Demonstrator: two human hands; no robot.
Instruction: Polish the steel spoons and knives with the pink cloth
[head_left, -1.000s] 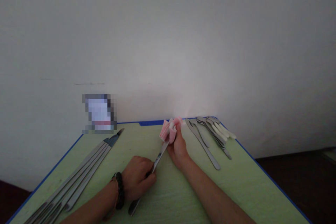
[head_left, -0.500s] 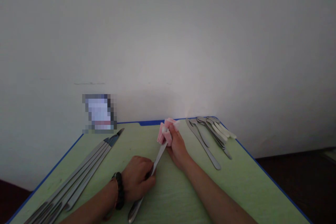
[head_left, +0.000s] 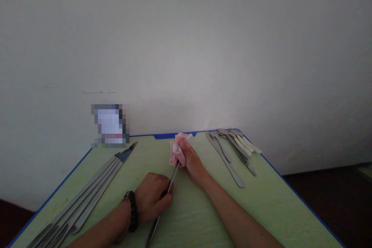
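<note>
My left hand [head_left: 152, 195] is closed round the middle of a long metal knife [head_left: 171, 180] that slants across the green table top [head_left: 261, 201], its handle end near the front at bottom centre. My right hand [head_left: 192, 162] is closed on a pink cloth [head_left: 177, 151], which is wrapped over the knife's far end. A dark bead bracelet [head_left: 132, 211] sits on my left wrist.
Several long metal knives [head_left: 87, 197] lie side by side along the left of the table. A group of spoons and other cutlery [head_left: 232, 149] lies at the back right. A blurred small box [head_left: 110, 126] stands at the back left, against the white wall.
The knife has rolled onto its edge and looks thinner. The cloth in my right hand has slid down the blade toward my left hand and a little to the left.
</note>
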